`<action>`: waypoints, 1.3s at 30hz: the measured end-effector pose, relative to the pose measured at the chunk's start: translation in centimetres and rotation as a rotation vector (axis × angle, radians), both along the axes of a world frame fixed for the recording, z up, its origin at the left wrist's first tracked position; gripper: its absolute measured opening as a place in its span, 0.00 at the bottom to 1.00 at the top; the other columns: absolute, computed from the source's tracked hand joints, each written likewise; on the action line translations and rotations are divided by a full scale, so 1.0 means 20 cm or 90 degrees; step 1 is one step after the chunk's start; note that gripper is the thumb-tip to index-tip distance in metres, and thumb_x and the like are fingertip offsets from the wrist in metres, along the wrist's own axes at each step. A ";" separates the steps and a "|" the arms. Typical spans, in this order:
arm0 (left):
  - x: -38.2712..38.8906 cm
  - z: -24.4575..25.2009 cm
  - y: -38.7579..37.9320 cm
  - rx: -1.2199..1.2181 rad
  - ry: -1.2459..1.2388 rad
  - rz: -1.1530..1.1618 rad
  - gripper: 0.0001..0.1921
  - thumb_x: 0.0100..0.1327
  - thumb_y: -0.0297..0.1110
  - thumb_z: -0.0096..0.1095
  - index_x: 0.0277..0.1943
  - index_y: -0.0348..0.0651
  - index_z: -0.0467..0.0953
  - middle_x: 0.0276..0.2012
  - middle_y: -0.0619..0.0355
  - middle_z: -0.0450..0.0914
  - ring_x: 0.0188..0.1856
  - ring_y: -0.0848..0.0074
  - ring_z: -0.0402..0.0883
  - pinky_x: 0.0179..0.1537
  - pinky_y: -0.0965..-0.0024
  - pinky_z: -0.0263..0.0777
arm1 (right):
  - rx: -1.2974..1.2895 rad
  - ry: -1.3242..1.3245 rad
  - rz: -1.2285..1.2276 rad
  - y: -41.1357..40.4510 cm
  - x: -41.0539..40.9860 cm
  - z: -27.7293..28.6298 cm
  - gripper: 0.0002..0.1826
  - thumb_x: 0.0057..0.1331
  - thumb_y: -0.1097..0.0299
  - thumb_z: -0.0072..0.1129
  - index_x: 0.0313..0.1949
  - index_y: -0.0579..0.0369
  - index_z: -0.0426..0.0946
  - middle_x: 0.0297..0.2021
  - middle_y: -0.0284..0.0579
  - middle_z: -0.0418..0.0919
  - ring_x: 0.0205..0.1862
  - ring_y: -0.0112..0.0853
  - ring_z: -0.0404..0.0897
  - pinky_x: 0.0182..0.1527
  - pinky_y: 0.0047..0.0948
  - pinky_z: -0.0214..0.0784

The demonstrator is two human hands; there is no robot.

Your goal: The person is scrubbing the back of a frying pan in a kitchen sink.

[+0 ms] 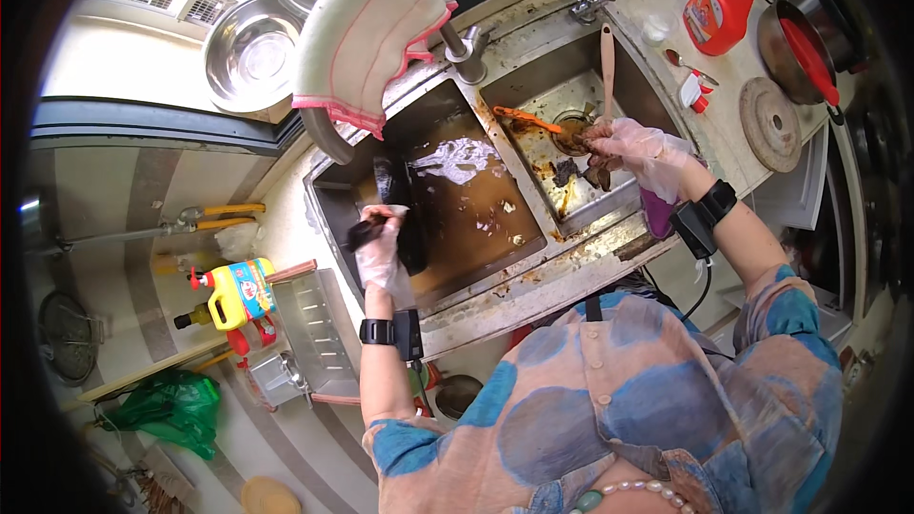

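Observation:
Both hands wear thin clear plastic gloves. My left hand (382, 235) grips a dark, blurred object (364, 232) over the left sink basin (539, 246), beside a long black object (400, 218) that stands partly in murky brown water. My right hand (621, 146) is over the soiled right basin (646, 86), its fingers bunched at the lower end of a utensil's long pinkish handle (608, 64); whether they hold it is unclear. An orange-handled tool (528, 118) lies by the drain (571, 132), left of that hand. Dark scraps (566, 171) lie below it.
A cloth (357, 43) hangs over the curved pipe near the faucet (468, 57). Steel bowls (255, 53) stand by the window. At right are a red spray bottle (721, 7), spoon (689, 66), round lid (770, 125) and pan (796, 50); at left, a yellow pump bottle (239, 293).

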State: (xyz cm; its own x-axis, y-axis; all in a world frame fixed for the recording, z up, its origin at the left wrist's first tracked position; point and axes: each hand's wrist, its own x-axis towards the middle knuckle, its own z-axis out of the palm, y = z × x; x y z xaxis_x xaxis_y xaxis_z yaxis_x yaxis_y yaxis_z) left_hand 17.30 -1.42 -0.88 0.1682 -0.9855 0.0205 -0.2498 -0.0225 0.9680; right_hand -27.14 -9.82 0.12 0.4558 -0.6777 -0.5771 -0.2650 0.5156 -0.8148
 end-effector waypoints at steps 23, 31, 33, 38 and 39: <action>0.30 -0.18 0.27 0.131 0.722 0.256 0.14 0.68 0.40 0.54 0.51 0.43 0.72 0.46 0.60 0.77 0.49 0.73 0.75 0.55 0.67 0.70 | 0.018 -0.038 -0.038 -0.03 0.27 -0.02 0.17 0.66 0.65 0.58 0.50 0.61 0.74 0.39 0.41 0.81 0.36 0.24 0.79 0.35 0.19 0.70; 0.19 -0.11 0.30 0.104 0.638 0.312 0.13 0.66 0.40 0.53 0.48 0.45 0.76 0.47 0.58 0.80 0.51 0.67 0.78 0.56 0.59 0.72 | 0.149 -0.236 -0.300 -0.10 0.27 -0.06 0.12 0.70 0.71 0.50 0.48 0.68 0.71 0.38 0.54 0.82 0.39 0.39 0.82 0.46 0.33 0.77; 0.23 -0.14 0.32 0.104 0.683 0.279 0.14 0.66 0.39 0.52 0.49 0.43 0.76 0.48 0.57 0.80 0.52 0.67 0.78 0.56 0.59 0.72 | 0.098 -0.501 -0.138 -0.09 0.26 -0.10 0.19 0.71 0.70 0.46 0.55 0.72 0.66 0.46 0.60 0.80 0.47 0.44 0.81 0.58 0.37 0.70; 0.06 0.00 0.26 0.120 0.679 0.259 0.11 0.69 0.35 0.49 0.47 0.41 0.76 0.45 0.59 0.80 0.49 0.71 0.78 0.58 0.62 0.71 | 0.266 -0.431 -0.168 -0.13 0.43 -0.06 0.22 0.75 0.64 0.37 0.59 0.70 0.64 0.54 0.60 0.75 0.53 0.44 0.77 0.60 0.37 0.67; 0.05 -0.02 0.26 0.112 0.675 0.266 0.11 0.69 0.35 0.49 0.47 0.41 0.76 0.45 0.59 0.80 0.49 0.71 0.78 0.58 0.62 0.71 | 0.267 -0.436 -0.158 -0.14 0.47 -0.06 0.22 0.75 0.64 0.37 0.59 0.70 0.64 0.54 0.60 0.75 0.53 0.44 0.77 0.60 0.37 0.67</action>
